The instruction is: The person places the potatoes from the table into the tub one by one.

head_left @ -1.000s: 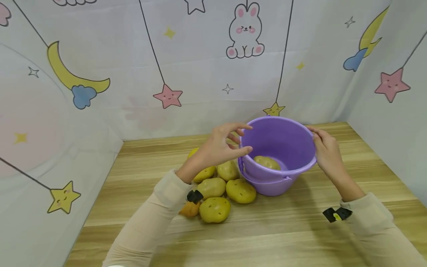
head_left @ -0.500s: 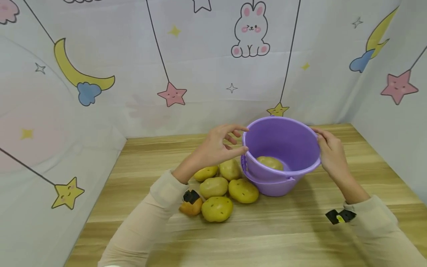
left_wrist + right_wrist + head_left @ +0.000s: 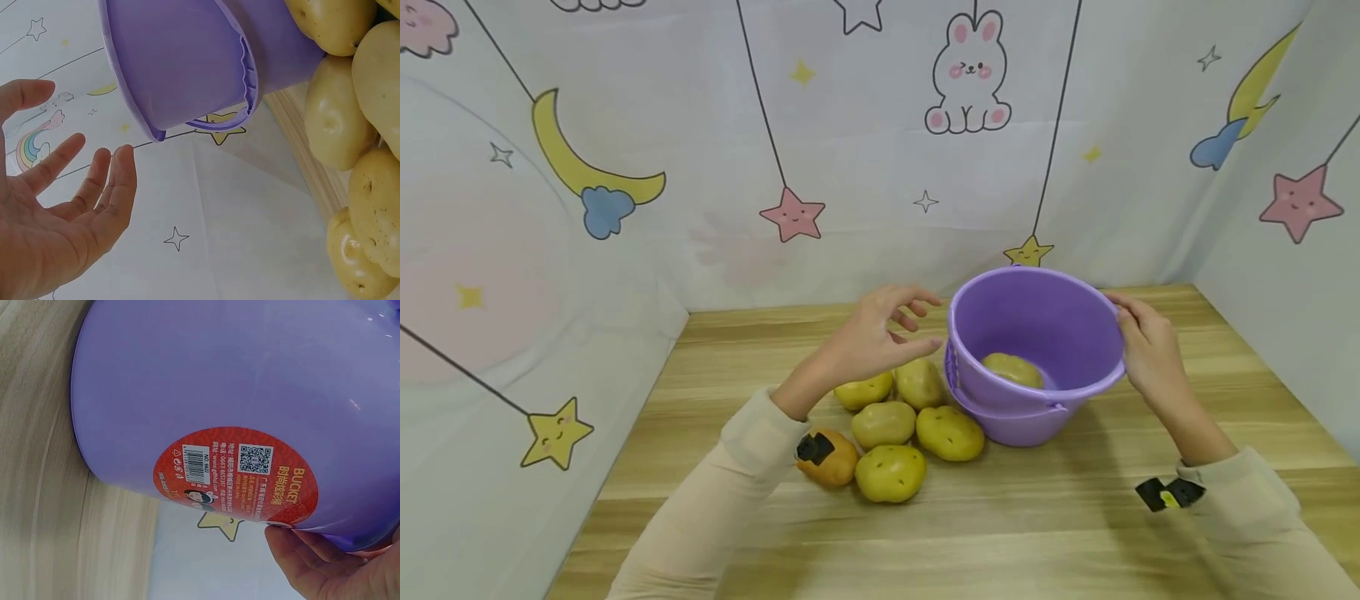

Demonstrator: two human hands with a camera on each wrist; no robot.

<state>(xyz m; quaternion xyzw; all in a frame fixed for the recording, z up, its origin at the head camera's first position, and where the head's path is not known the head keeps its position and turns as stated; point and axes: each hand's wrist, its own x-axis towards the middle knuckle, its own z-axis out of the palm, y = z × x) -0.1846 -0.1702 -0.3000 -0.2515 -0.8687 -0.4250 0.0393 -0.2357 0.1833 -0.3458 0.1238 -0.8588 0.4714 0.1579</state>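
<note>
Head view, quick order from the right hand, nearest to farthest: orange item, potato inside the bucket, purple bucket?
1. Purple bucket: held at its rim by the right hand.
2. Potato inside the bucket: left of that hand, at the bottom.
3. Orange item: far left, outside the bucket, by the left sleeve.

White cloth hangings (image 3: 865,150) printed with stars (image 3: 793,216), moons (image 3: 563,158) and a rabbit (image 3: 971,83) are enclosing a wood-grained bench (image 3: 985,542) on three sides.
</note>
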